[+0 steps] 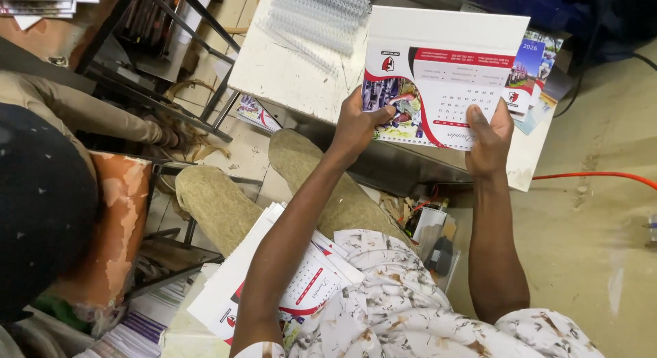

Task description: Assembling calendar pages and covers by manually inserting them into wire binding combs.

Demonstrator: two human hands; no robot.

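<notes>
I hold a stack of calendar sheets (pixel 438 71) upright above a white worktable (pixel 287 71). The sheets are white with red and black curves, a photo panel at the lower left and a date grid. My left hand (pixel 357 125) grips the lower left corner, thumb over the photo. The lower right edge is pinched by my right hand (pixel 488 136). More calendar sheets of the same kind (pixel 274 289) lie on my lap beside my left arm.
White wire binding coils (pixel 318 16) lie on the worktable's far side. Printed cards (pixel 537 74) stick out behind the held sheets. A metal frame (pixel 171 57) and another seated person's dark cap (pixel 41 207) are at left. An orange cable (pixel 595 175) crosses the floor at right.
</notes>
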